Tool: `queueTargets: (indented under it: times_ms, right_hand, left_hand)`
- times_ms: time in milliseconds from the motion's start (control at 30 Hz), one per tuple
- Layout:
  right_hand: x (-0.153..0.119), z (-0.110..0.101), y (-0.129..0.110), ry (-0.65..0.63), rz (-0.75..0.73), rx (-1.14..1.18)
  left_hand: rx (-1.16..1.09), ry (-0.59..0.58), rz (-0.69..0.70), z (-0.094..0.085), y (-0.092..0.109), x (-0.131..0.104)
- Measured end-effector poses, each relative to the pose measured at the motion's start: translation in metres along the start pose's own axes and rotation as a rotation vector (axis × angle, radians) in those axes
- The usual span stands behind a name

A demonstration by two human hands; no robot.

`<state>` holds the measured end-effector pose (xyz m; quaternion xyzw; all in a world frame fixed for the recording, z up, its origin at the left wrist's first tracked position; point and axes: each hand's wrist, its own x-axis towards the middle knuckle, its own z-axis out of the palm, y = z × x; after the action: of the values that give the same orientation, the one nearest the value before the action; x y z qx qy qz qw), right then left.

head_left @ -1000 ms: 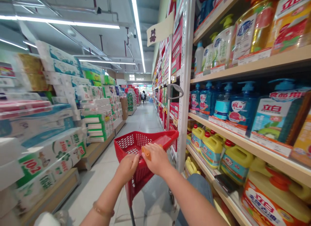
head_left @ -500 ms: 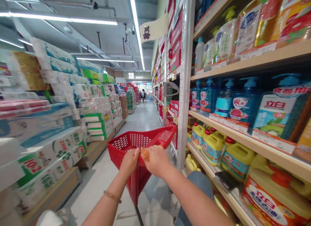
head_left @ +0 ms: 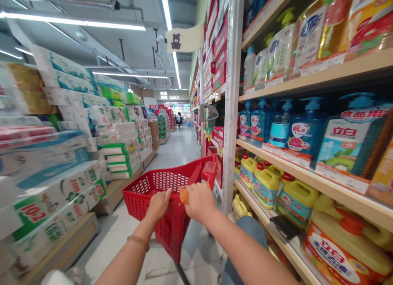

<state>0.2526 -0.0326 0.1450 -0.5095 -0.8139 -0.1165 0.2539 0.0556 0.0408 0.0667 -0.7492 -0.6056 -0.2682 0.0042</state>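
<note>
Ok, 2 hands [head_left: 158,205] [head_left: 200,201] @ red cart [head_left: 139,199]

cart [head_left: 177,219] in aisle [head_left: 175,148] | tissue pks [head_left: 61,195] L | btls [head_left: 302,131] R on shelf [head_left: 307,176], jugs [head_left: 266,187] below

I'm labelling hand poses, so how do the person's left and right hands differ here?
The right hand is curled around an orange piece; the left hand is at the near rim of the red basket, its fingertips mostly hidden.
The left wrist wears a bracelet; the right wrist shows none.
Both hands are bare.
</note>
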Motion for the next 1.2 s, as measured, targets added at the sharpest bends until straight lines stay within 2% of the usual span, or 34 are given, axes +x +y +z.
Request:
queueTargets:
  times_ms: [100,200,300,400,467,567,667,767,867,933,1000,1067,1133,1200]
  right_hand:
    - [0.003,0.0,0.019,0.066,0.173,0.016]
    - [0.008,0.012,0.012,0.075,0.301,-0.046]
    - [0.01,0.029,-0.007,0.002,0.181,-0.098]
    - [0.008,0.037,-0.003,-0.047,0.009,-0.06]
    - [0.008,0.035,0.014,-0.039,0.006,-0.019]
    - [0.01,0.034,0.037,0.043,0.133,-0.031]
    - [0.011,0.051,0.031,0.078,0.189,-0.042]
    - [0.008,0.079,0.007,0.003,0.001,0.047]
    - [0.007,0.097,0.003,-0.022,-0.124,0.131]
    - [0.008,0.098,0.017,-0.014,-0.091,0.133]
    - [0.01,0.097,0.034,0.018,0.003,0.103]
    - [0.011,0.098,0.041,0.055,0.106,0.082]
    - [0.01,0.106,0.033,0.064,0.153,0.102]
    - [0.007,0.118,0.014,0.029,0.115,0.151]
  left_hand:
    - [0.069,0.015,-0.028,0.006,-0.001,0.001]
    - [0.117,0.005,-0.026,0.018,0.011,0.0]
    - [0.113,-0.019,-0.005,0.023,0.02,-0.004]
    - [0.095,-0.037,-0.009,0.014,0.006,-0.013]
    - [0.105,-0.036,-0.062,0.006,-0.012,-0.021]
    - [0.167,-0.041,-0.14,0.002,-0.031,-0.033]
    - [0.221,-0.039,-0.142,0.008,-0.025,-0.041]
    - [0.234,-0.033,-0.131,0.017,-0.009,-0.044]
    - [0.228,-0.059,-0.029,0.018,-0.011,-0.053]
    - [0.269,-0.046,-0.019,0.016,-0.023,-0.064]
    - [0.364,0.025,-0.072,0.013,-0.035,-0.077]
    - [0.427,0.068,-0.134,0.011,-0.04,-0.087]
    - [0.438,0.06,-0.181,0.012,-0.035,-0.092]
    - [0.421,0.013,-0.196,0.013,-0.025,-0.091]
